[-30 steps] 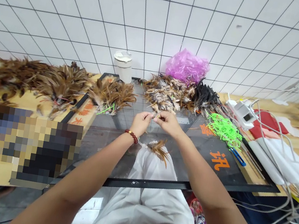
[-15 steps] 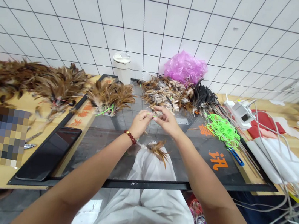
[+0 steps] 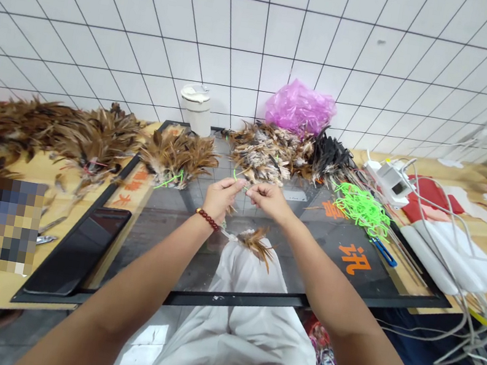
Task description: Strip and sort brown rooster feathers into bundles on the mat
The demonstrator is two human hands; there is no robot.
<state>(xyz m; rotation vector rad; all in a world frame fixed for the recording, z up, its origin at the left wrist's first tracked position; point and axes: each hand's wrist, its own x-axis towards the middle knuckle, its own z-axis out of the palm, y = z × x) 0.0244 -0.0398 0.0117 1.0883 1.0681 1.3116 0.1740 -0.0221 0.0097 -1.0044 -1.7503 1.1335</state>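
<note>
My left hand (image 3: 221,196) and my right hand (image 3: 268,200) meet above the glass table top (image 3: 305,261), fingers pinched together. Between them runs a thin green tie (image 3: 239,179) with a small tuft of feathers at the fingertips. A red bead bracelet (image 3: 206,218) sits on my left wrist. A small bunch of brown feathers (image 3: 256,244) hangs just below my hands, toward me. A heap of loose mixed feathers (image 3: 267,152) lies right behind my hands.
Bundled brown feathers (image 3: 179,159) and a larger pile (image 3: 46,131) lie to the left. Green ties (image 3: 363,209), a pink bag (image 3: 300,108), a white cup (image 3: 196,109), a black phone (image 3: 77,251), white devices and cables (image 3: 446,254) surround the glass.
My hands have drawn slightly apart and a touch left, pulling the green tie out between them. The view has shifted a little.
</note>
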